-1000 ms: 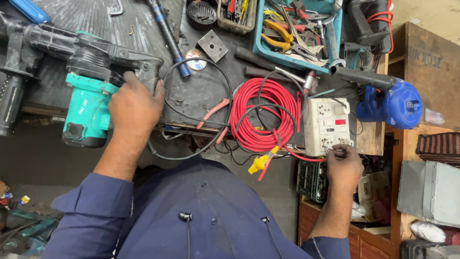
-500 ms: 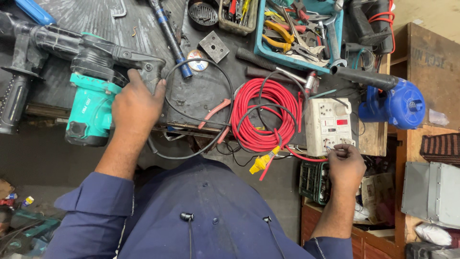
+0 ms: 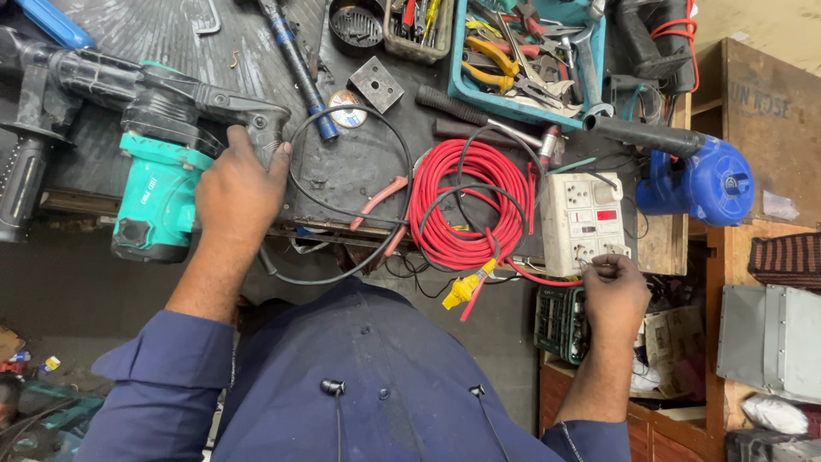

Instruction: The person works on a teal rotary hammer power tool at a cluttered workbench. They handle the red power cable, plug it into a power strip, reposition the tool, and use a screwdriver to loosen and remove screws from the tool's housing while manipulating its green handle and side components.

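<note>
The left hand (image 3: 235,190) is clamped on the rear handle of a teal rotary hammer (image 3: 162,184) lying on the bench (image 3: 171,34), while the right hand (image 3: 614,295) is pinched at the switch board (image 3: 583,222) at the bench edge. Steady fingers are needed; room is crowded by the red cable coil (image 3: 469,205).

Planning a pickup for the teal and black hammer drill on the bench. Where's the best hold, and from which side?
Take the hammer drill by its black rear handle, where the left hand already rests. Come from the bench's near edge: the handle points toward the person, with open space on that side. The black side handle at the far left suits a second hand. The right hand is at the white socket board.
</note>
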Tool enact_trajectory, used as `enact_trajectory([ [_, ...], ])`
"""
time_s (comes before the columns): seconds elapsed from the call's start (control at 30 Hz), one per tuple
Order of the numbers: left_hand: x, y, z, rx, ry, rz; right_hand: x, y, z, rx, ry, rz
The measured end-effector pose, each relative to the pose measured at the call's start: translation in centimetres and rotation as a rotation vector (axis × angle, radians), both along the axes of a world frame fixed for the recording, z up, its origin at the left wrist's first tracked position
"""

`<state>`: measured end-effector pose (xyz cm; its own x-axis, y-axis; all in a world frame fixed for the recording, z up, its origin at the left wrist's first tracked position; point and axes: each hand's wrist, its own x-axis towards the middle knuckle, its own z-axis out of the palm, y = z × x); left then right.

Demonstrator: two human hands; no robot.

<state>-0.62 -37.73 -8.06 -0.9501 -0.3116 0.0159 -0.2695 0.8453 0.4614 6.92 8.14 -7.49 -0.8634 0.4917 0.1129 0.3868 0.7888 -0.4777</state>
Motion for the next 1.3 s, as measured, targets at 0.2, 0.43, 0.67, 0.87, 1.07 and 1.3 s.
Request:
enact_trajectory([
  [0.2, 0.1, -0.1, -0.3, -0.012, -0.026, 0.021, 0.1, 0.1, -0.3, -0.005, -0.025, -0.029],
  [0.43, 0.4, -0.2, -0.5, -0.022, 0.007, -0.008, 0.4, 0.3, -0.6, -0.017, -0.001, -0.004],
  [0.67, 0.6, -0.2, -0.4, -0.026, 0.031, 0.002, 0.6, 0.3, -0.7, 0.025, 0.005, 0.012],
  [0.87, 0.7, -0.2, -0.4, -0.034, 0.035, 0.009, 0.8, 0.4, -1.0, -0.001, 0.006, 0.006],
  [1.07, 0.8, -0.2, -0.4, -0.048, 0.040, 0.001, 1.1, 0.6, -1.3, 0.031, -0.010, 0.004],
  [1.3, 0.9, -0.1, -0.4, -0.049, 0.034, -0.001, 1.1, 0.6, -1.4, 0.015, 0.009, 0.015],
])
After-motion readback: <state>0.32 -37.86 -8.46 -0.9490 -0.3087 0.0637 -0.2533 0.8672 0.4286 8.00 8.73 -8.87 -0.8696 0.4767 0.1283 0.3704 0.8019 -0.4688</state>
